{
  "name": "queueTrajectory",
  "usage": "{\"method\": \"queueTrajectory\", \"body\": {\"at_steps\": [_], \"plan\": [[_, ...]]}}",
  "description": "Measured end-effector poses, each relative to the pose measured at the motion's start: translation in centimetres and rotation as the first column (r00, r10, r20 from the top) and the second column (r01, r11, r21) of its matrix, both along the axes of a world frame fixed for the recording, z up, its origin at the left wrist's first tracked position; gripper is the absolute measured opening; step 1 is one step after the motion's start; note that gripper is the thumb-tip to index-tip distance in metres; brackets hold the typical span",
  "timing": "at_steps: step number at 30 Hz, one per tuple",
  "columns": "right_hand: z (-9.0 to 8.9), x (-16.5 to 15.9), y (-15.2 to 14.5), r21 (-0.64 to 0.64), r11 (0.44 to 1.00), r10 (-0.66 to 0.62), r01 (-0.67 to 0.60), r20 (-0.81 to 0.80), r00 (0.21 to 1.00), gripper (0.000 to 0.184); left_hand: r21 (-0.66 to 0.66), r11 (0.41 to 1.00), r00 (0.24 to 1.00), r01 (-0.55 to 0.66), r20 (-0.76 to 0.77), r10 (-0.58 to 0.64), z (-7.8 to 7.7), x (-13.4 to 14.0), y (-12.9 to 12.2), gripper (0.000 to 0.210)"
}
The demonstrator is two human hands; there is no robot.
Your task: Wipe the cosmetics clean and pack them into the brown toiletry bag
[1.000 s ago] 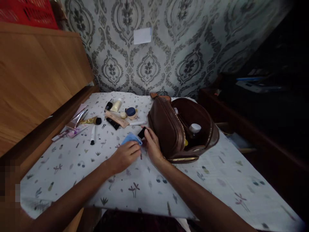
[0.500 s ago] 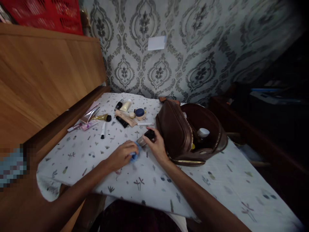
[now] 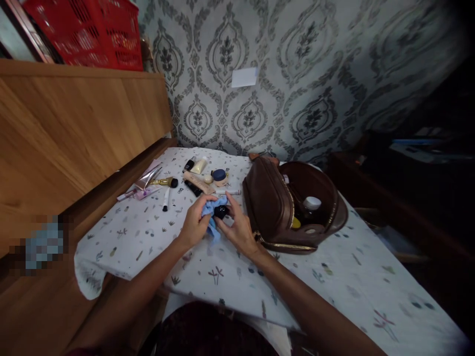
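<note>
My left hand (image 3: 196,220) is closed on a crumpled light blue cloth (image 3: 213,232), pressed around a small bottle. The bottle's black cap (image 3: 221,211) shows between my two hands; its body is hidden by the cloth and fingers. My right hand (image 3: 237,227) grips the bottle at its cap end. Just right of that hand stands a brown bag (image 3: 265,202), unzipped, with a white-lidded jar (image 3: 312,203) and a yellow item (image 3: 296,222) inside.
Behind my hands lie a beige tube (image 3: 199,182), a cream tube (image 3: 199,165), a blue-lidded jar (image 3: 219,175) and a white pen-like tube (image 3: 228,192). Farther left are a gold-handled brush (image 3: 163,182) and a white brush (image 3: 166,199). A wooden cabinet (image 3: 85,128) borders the table's left side.
My hands have come together, and the cloth now wraps the bottle instead of being beside it. The bottle has turned so its cap faces me more. The camera view has shifted slightly.
</note>
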State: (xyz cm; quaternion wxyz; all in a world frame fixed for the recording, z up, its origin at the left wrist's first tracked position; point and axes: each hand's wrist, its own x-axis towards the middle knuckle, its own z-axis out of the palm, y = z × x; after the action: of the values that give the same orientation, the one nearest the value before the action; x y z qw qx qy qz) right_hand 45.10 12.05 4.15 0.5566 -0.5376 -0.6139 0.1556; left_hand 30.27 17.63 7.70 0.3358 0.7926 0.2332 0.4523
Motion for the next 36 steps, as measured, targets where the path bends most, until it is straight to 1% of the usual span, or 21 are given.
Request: {"method": "queueTrajectory", "body": {"at_steps": [2,3,5,8,10,12,14,16,19,21,22,23,25,27,28,32,36], "plan": [[-0.1,0.0,0.1,-0.010,1.000,-0.001,0.001,-0.008,1.000,0.071,-0.004,1.000,0.999,-0.026,-0.032,0.026,-1.2,-0.4,0.2,0.049],[-0.2,0.0,0.1,-0.019,1.000,-0.008,0.007,-0.015,1.000,0.066,-0.001,0.999,0.997,-0.035,-0.062,0.035,-1.8,-0.5,0.4,0.049],[-0.3,0.2,0.3,-0.028,0.999,-0.024,0.024,-0.022,0.999,0.052,0.020,0.999,0.986,-0.043,-0.159,0.046,-3.0,-0.9,0.6,0.050],[0.0,0.4,0.4,0.007,0.999,-0.038,0.038,0.014,0.999,0.036,0.059,0.998,0.955,-0.033,-0.293,0.049,-4.6,-1.3,0.6,0.046],[0.4,0.5,0.3,0.032,0.999,-0.042,0.040,0.053,0.998,0.033,0.104,0.994,0.934,-0.027,-0.352,0.062,-5.2,-1.4,0.5,0.044],[0.7,0.6,0.3,0.032,0.999,-0.031,0.030,0.053,0.998,0.034,0.159,0.987,0.912,-0.028,-0.400,0.091,-5.4,-1.5,0.4,0.045],[0.9,0.6,0.3,-0.002,1.000,-0.006,0.005,-0.010,1.000,0.036,0.186,0.982,0.898,-0.028,-0.426,0.106,-5.1,-1.6,0.5,0.045],[0.9,0.7,0.3,-0.065,0.997,0.032,-0.040,-0.113,0.993,0.040,0.160,0.986,0.910,-0.039,-0.402,0.101,-4.5,-1.9,0.8,0.044],[1.0,0.8,0.4,-0.144,0.978,0.108,-0.150,-0.262,0.959,0.045,0.021,0.993,0.956,-0.119,-0.269,0.121,-3.0,-2.3,1.2,0.041],[1.1,0.8,0.3,-0.149,0.965,0.158,-0.214,-0.320,0.934,0.044,-0.078,0.979,0.974,-0.187,-0.146,0.175,-1.7,-2.4,1.3,0.041],[1.2,0.7,0.2,-0.144,0.962,0.175,-0.234,-0.333,0.926,0.042,-0.105,0.975,0.978,-0.198,-0.089,0.189,-1.2,-2.3,1.2,0.042],[1.3,0.6,0.2,-0.141,0.959,0.185,-0.245,-0.340,0.922,0.040,-0.111,0.976,0.982,-0.188,-0.044,0.184,-0.7,-2.2,1.0,0.043],[1.3,0.5,0.1,-0.150,0.957,0.186,-0.248,-0.339,0.922,0.036,-0.087,0.990,0.993,-0.115,-0.002,0.116,0.0,-1.8,0.6,0.046],[1.3,0.4,0.0,-0.159,0.958,0.175,-0.238,-0.329,0.928,0.033,-0.072,0.996,0.999,-0.044,-0.006,0.044,0.2,-1.4,0.3,0.047],[1.2,0.4,0.0,-0.157,0.961,0.171,-0.229,-0.317,0.933,0.033,-0.080,0.996,1.000,-0.028,-0.009,0.028,0.1,-1.3,0.2,0.047],[1.0,0.4,-0.1,-0.101,0.978,0.154,-0.183,-0.242,0.958,0.032,-0.167,0.986,1.000,-0.016,0.000,0.016,-0.4,-1.4,0.6,0.043],[0.8,0.3,-0.3,-0.048,0.992,0.106,-0.116,-0.176,0.979,0.034,-0.287,0.958,1.000,-0.007,-0.019,0.001,-0.5,-1.4,1.3,0.043]]}}
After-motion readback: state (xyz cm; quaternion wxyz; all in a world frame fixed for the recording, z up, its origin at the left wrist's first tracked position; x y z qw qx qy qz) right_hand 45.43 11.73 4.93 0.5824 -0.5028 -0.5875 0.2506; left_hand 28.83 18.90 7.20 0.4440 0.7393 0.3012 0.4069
